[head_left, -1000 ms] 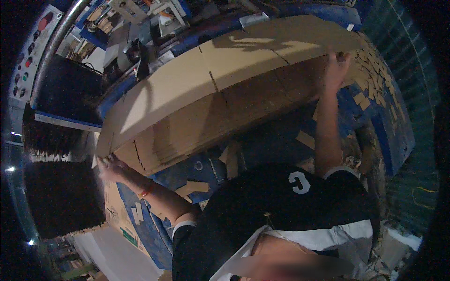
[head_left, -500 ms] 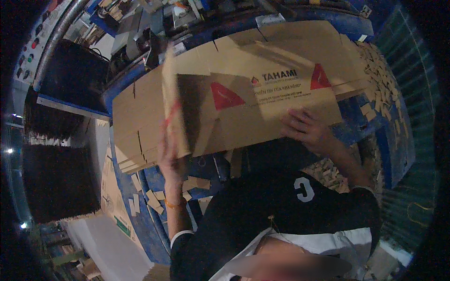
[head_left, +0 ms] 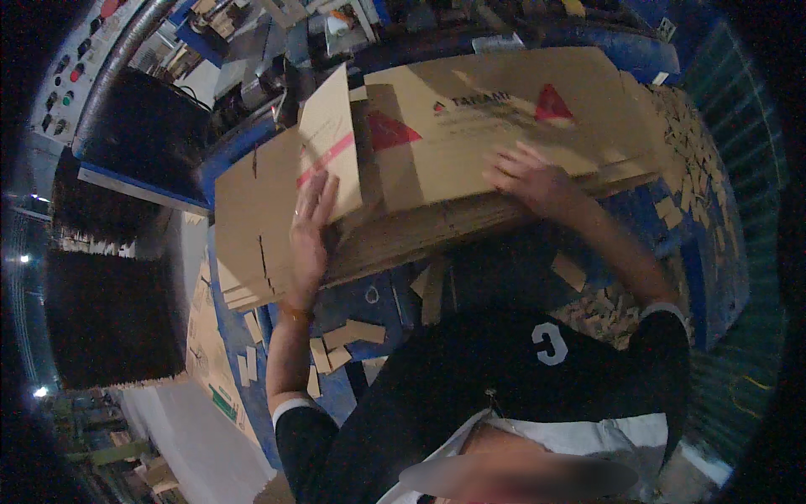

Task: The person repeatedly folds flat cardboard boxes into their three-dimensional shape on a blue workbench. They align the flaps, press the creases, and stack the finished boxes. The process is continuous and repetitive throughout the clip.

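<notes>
A flat printed cardboard box (head_left: 470,160) with red triangles lies on top of a stack of cardboard (head_left: 403,235). Its left end flap (head_left: 332,126), marked by a red stripe, stands up at an angle. Along the outer face of that flap lie the fingers of my left hand (head_left: 311,227), closed on its near part; the thumb is hidden. My right hand (head_left: 533,181) grips the near edge of the box toward the right, fingers on the printed face and thumb out of sight. Between this edge and the front of the stack, layered cardboard edges show.
Small cardboard offcuts (head_left: 693,160) cover the right end of the blue table (head_left: 722,277). More scraps (head_left: 344,336) lie near my left forearm. At the upper left is a control panel with buttons (head_left: 71,80); dark bristly brushes (head_left: 109,319) sit below. Machinery (head_left: 252,76) stands behind the stack.
The printed box's near edge has moved away from me and exposed the layers below. The flap, earlier nearly edge-on, now shows its outer face. My right hand has moved farther away with the box.
</notes>
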Available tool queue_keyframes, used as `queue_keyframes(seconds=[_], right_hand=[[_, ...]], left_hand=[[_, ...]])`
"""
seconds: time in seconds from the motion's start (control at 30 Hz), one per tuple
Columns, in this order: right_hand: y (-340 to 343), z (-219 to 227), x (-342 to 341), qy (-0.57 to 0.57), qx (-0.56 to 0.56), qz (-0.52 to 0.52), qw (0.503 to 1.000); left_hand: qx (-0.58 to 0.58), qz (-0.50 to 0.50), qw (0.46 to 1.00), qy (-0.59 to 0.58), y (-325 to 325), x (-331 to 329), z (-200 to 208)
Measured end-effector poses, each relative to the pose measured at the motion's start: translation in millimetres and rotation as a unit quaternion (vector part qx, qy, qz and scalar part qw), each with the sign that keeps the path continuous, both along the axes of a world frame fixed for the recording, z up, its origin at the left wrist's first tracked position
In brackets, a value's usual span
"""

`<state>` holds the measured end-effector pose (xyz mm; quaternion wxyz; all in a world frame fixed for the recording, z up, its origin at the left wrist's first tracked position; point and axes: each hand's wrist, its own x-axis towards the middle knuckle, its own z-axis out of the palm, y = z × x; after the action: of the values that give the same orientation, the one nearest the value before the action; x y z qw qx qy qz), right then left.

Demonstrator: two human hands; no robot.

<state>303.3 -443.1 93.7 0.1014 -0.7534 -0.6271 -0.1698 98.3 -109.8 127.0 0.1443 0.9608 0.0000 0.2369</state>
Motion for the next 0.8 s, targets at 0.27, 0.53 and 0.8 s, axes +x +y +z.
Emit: queue_keyframes(seconds=[0.27,0.53,0.8], right_hand=[[111.8,16.4,119.9,0.231,-0.021,-0.097,0.968],[127.8,7.1,119.7,0.207,0.122,-0.258,0.936],[-36.0,-0.3,41.7,0.285,0.513,-0.364,0.724]], left_hand=[[0.064,0.116,0.991,-0.029,67.7,131.8,-1.0],[-0.029,0.165,0.967,-0.190,42.1,100.6,-3.7],[-0.319,0.532,0.750,-0.231,96.4,-83.5,-66.2]])
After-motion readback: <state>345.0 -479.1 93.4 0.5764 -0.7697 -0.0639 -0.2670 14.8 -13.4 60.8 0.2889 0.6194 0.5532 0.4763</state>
